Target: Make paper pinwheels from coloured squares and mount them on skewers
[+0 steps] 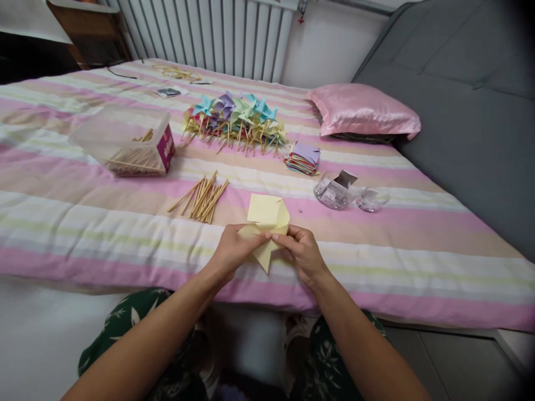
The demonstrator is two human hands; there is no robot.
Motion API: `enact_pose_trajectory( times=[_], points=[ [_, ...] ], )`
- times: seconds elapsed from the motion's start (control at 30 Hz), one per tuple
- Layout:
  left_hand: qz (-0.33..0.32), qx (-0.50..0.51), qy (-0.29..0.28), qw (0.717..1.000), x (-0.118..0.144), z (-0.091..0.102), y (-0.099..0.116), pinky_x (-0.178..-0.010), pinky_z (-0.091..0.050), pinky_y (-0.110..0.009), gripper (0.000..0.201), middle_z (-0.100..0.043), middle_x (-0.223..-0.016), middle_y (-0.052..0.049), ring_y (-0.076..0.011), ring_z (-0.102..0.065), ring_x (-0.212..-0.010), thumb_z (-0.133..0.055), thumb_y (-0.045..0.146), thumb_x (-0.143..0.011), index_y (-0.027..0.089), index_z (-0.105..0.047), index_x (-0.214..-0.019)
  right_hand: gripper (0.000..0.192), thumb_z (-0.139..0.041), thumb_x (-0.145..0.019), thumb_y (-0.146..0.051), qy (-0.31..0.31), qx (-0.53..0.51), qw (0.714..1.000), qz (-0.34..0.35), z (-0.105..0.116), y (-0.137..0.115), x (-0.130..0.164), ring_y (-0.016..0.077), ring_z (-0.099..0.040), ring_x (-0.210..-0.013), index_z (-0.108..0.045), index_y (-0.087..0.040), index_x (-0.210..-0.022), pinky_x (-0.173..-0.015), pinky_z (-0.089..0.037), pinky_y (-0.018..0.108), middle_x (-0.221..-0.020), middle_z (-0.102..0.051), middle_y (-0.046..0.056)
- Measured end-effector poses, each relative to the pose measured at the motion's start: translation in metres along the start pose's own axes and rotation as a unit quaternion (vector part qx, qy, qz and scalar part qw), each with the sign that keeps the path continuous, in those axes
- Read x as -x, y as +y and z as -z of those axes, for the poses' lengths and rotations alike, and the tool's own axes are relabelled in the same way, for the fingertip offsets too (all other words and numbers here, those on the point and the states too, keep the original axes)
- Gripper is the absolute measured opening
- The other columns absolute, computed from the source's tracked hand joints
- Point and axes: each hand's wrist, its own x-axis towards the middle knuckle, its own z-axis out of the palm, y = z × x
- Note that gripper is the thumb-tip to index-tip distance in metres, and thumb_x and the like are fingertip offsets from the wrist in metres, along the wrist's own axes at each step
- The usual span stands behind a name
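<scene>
A pale yellow paper pinwheel blank (264, 209) with cut corners is pinched between my two hands over the front of the bed. My left hand (236, 248) grips its left side, thumb on top near the middle. From the right, my right hand (304, 252) holds it with thumb and fingers closed. Some of its flaps are bent, and one point hangs down toward me. What the fingers do underneath is hidden. Just beyond and to the left lies a loose pile of thin wooden sticks (204, 197). A tiny bead-like piece (300, 211) rests to the right.
Several finished pinwheels (238, 114) lie heaped farther back. Beside them sits a stack of coloured paper (304, 157). A clear plastic box (121, 145) holds more sticks at left. Two small clear containers (333, 192) stand at right, before a pink pillow (365, 111).
</scene>
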Motion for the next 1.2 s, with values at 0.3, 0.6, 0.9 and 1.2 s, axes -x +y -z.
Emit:
enact_pose_trajectory(
  times=[0.3, 0.6, 0.9, 1.2],
  points=[
    [0.076, -0.074, -0.079, 0.991, -0.002, 0.019, 0.023, -0.053, -0.038, -0.020, 0.024, -0.066, -0.065, -0.005, -0.0115, -0.055, -0.058, -0.072, 0.034, -0.063, 0.012, -0.072, -0.070, 0.019, -0.071, -0.060, -0.025, -0.099, -0.020, 0.990, -0.096, 0.013, -0.009, 0.000, 0.0141, -0.060, -0.063, -0.069, -0.014, -0.075, -0.061, -0.046, 0.025, -0.072, -0.068, 0.002],
    [0.100, -0.153, -0.102, 0.978, -0.002, 0.011, 0.012, -0.045, -0.029, -0.019, 0.012, -0.059, -0.054, -0.001, -0.0086, -0.047, -0.047, -0.069, 0.023, -0.057, 0.011, -0.067, -0.061, 0.013, -0.070, -0.056, -0.022, -0.120, 0.044, 0.987, -0.101, 0.009, -0.014, 0.003, 0.0097, -0.052, -0.053, -0.067, -0.013, -0.064, -0.053, -0.039, 0.022, -0.059, -0.061, -0.001],
    [0.114, -0.149, -0.116, 0.975, 0.000, 0.008, 0.012, -0.044, -0.031, -0.019, 0.006, -0.060, -0.052, 0.000, -0.0100, -0.049, -0.046, -0.066, 0.018, -0.054, 0.013, -0.064, -0.054, 0.010, -0.068, -0.058, -0.023, -0.130, 0.117, 0.984, -0.046, 0.009, -0.015, 0.004, 0.0102, -0.052, -0.057, -0.066, -0.014, -0.064, -0.054, -0.040, 0.021, -0.063, -0.060, -0.002],
    [0.106, -0.057, -0.001, 0.993, -0.006, 0.013, 0.010, -0.043, -0.032, -0.019, 0.014, -0.060, -0.051, -0.001, -0.0082, -0.048, -0.043, -0.071, 0.022, -0.054, 0.011, -0.063, -0.056, 0.043, -0.066, -0.067, -0.034, -0.006, 0.075, 0.992, 0.101, 0.011, -0.015, -0.001, 0.0141, -0.056, -0.077, -0.054, -0.022, -0.107, -0.065, -0.047, 0.025, -0.104, -0.058, 0.006]
  ],
)
